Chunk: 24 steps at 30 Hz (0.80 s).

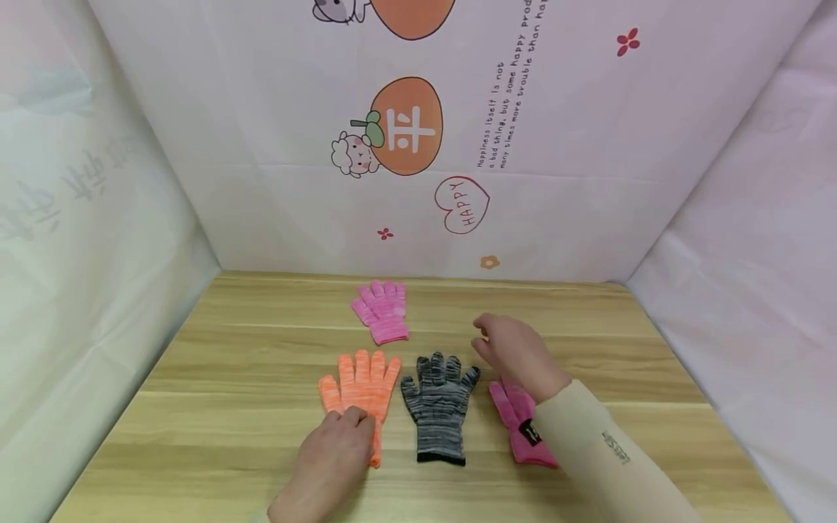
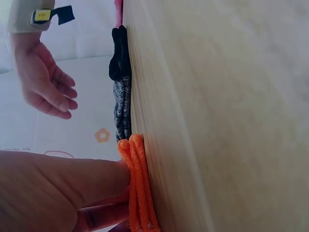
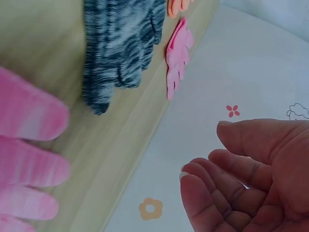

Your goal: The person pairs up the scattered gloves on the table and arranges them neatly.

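Observation:
My left hand (image 1: 336,454) is on the cuff end of an orange knit glove (image 1: 362,381), thumb and bent fingers at the fabric; in the left wrist view the cuff (image 2: 140,183) shows stacked layers by the thumb tip. My right hand (image 1: 516,352) is raised above the table with loosely curved fingers (image 3: 198,193), nothing between them. Beneath its wrist lies a bright pink glove (image 1: 523,428) with a black label, partly hidden by the sleeve. A grey-black striped glove (image 1: 439,410) lies flat between the hands, fingers pointing away.
A second, lighter pink glove (image 1: 384,312) lies farther back on the wood-grain table (image 1: 248,363). White printed cloth (image 1: 294,218) stands as a wall behind the table, with more white cloth (image 1: 745,240) at both sides.

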Tool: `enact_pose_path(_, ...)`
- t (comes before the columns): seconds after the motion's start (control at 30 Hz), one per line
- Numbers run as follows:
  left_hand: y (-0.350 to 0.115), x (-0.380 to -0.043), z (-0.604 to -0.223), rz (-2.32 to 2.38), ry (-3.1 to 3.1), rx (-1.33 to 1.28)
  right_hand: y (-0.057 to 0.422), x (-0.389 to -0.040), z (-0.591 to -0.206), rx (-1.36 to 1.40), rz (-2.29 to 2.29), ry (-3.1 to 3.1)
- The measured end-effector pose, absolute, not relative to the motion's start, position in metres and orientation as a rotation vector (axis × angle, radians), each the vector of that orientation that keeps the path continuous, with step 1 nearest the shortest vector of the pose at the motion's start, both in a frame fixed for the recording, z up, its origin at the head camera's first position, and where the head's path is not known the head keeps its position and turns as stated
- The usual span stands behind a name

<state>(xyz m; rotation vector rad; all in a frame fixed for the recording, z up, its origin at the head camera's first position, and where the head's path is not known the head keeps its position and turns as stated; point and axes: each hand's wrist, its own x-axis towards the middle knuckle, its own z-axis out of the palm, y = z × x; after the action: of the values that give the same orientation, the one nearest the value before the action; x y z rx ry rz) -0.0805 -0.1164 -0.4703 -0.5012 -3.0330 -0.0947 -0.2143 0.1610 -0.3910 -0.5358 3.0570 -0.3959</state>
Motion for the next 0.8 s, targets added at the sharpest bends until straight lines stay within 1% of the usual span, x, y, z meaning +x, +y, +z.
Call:
enact_pose_path(0.27,-0.113,-0.081,-0.471,-0.082,-3.022,-0.509,0.146,-0.239,-0.395,-0.526,-0.348,2.996)
enact_pose_path(0.57,-0.114,-0.08,-0.471,-0.098,-3.018,-0.494,0.15,-0.24,-0.405,-0.43,-0.356,2.94)
enact_pose_path(0.8,-0.116,-0.08,-0.471,-0.105,-3.016,-0.495,0.141,-0.248,-0.409,-0.435,-0.385,2.913)
